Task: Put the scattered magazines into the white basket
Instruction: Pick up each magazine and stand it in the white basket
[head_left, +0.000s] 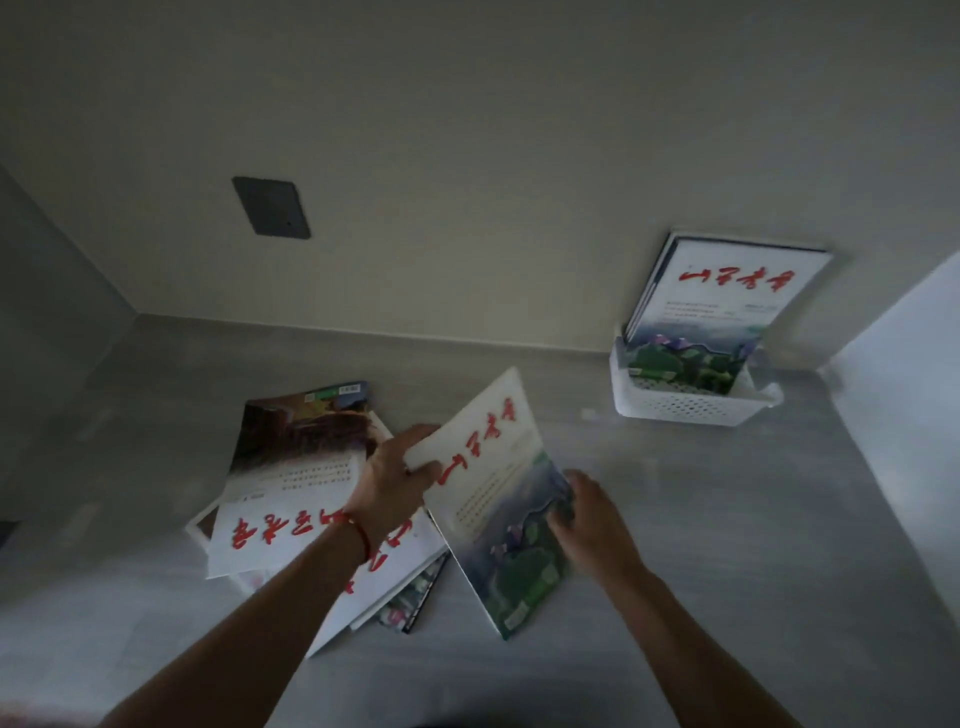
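A magazine lifted off the pile, on its way to the basket

The grey desk (675, 519) runs to the wall, where the white basket (685, 402) stands far right, magazines already upright in it (727, 301) and leaning back on the wall for support. A loose pile (291, 509) lies fanned at left, not yet cleared. Between them the raised magazine (498, 499) tilts clear of the pile: the left hand (395, 478) is closed over its top corner, while the right hand (592, 519), fingers curled on its right edge, steadies it so it will not flop.
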